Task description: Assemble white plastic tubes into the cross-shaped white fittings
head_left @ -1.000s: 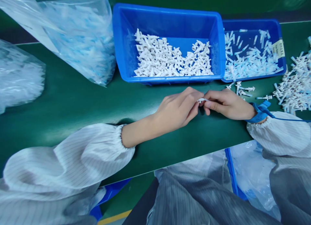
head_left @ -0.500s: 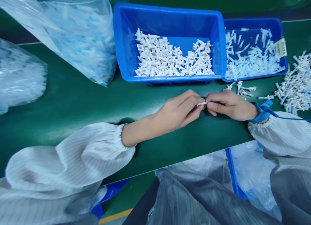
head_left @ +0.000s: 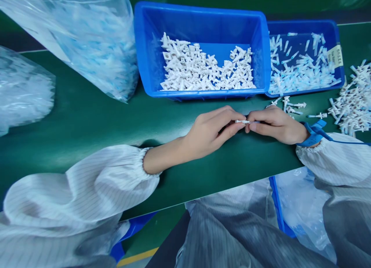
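Note:
My left hand (head_left: 213, 131) pinches a small white plastic fitting (head_left: 241, 121) between thumb and fingers, low over the green table. Facing it, my right hand (head_left: 275, 124) is closed on a short, pale blue plastic tube (head_left: 254, 122), mostly covered by the fingertips. The fitting and the tube lie in one line, end to end; my fingers hide the joint. Behind my hands, a deep blue bin (head_left: 203, 94) holds many white fittings (head_left: 191, 69). A shallower blue tray (head_left: 304, 92) to its right contains blue-tipped tubes (head_left: 301, 69).
A heap of joined pieces (head_left: 355, 102) lies on the green table (head_left: 95, 125) at the right, with a few loose ones (head_left: 291, 105) nearer my right hand. Two clear bags of parts (head_left: 98, 48) stand at the left. A blue strap (head_left: 314, 133) circles my right wrist.
The white fitting shows more between my hands and now lies level. The pale blue tube has come into sight at my right fingertips. My left fingers have shifted slightly.

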